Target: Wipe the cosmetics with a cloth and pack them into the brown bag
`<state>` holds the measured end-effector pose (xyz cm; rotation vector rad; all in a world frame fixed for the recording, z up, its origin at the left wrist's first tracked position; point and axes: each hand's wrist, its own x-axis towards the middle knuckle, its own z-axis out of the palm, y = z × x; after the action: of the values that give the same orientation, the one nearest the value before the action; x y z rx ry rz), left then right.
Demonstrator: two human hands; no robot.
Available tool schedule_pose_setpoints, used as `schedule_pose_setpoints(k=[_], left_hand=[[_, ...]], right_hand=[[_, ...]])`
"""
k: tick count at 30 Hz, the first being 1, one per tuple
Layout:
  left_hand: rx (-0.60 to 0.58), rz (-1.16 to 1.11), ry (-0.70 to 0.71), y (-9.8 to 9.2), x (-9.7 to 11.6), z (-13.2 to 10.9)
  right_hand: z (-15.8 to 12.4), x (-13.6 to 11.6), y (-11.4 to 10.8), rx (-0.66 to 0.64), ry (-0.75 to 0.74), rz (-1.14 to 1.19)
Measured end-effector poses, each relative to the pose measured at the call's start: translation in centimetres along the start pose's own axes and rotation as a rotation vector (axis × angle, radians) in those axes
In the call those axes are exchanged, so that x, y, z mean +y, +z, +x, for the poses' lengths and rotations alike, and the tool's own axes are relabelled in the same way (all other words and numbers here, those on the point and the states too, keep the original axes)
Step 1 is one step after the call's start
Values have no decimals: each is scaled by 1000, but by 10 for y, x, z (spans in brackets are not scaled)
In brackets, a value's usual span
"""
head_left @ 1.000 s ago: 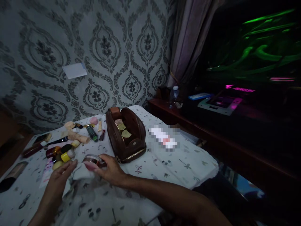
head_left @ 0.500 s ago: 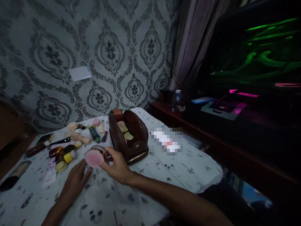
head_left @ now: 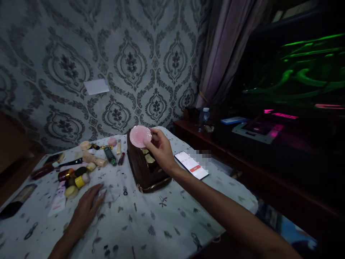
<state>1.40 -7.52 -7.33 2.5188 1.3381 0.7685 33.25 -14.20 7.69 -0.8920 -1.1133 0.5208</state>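
In my right hand [head_left: 161, 149] is a pink round compact [head_left: 139, 136] with a shiny rim, pinched between thumb and fingers. It is held above the open top of a brown makeup bag [head_left: 137, 169], covering part of the opening. Behind the hand, gold round pieces [head_left: 148, 157] show inside the bag. My left hand [head_left: 87, 205] rests on the patterned tablecloth [head_left: 151, 230], fingers stretched out. Beside its fingertips is a pale crumpled patch [head_left: 110, 195]; I cannot tell whether it is tissue or bunched cloth.
Left of the bag lie several cosmetics, among them a green tube [head_left: 110, 156], a yellow-banded bottle [head_left: 80, 181] and a white tube [head_left: 58, 199]. A lit phone [head_left: 192, 165] lies right of the bag. A dark desk [head_left: 185, 131] with a clear bottle [head_left: 205, 114] borders the table.
My right hand has lifted the pink compact up and to the right, from beside my left hand to above the bag. My left hand stays on the cloth. The view has shifted slightly.
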Motion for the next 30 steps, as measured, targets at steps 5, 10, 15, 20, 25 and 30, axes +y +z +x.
schedule_pose_setpoints(k=[5, 10, 15, 20, 25, 30], left_hand=[[85, 248, 252, -13, 33, 16], [167, 291, 677, -29, 110, 64], [134, 281, 838, -24, 160, 107], [127, 199, 813, -13, 154, 112], [207, 114, 780, -6, 147, 105], [229, 64, 728, 1, 147, 101]], right_hand=[[9, 24, -21, 43, 2, -203], [21, 35, -28, 38, 3, -525], [36, 29, -27, -58, 3, -848], [48, 25, -25, -237, 84, -1170], [62, 29, -19, -369, 161, -1389], [77, 37, -14, -421, 176, -1485]])
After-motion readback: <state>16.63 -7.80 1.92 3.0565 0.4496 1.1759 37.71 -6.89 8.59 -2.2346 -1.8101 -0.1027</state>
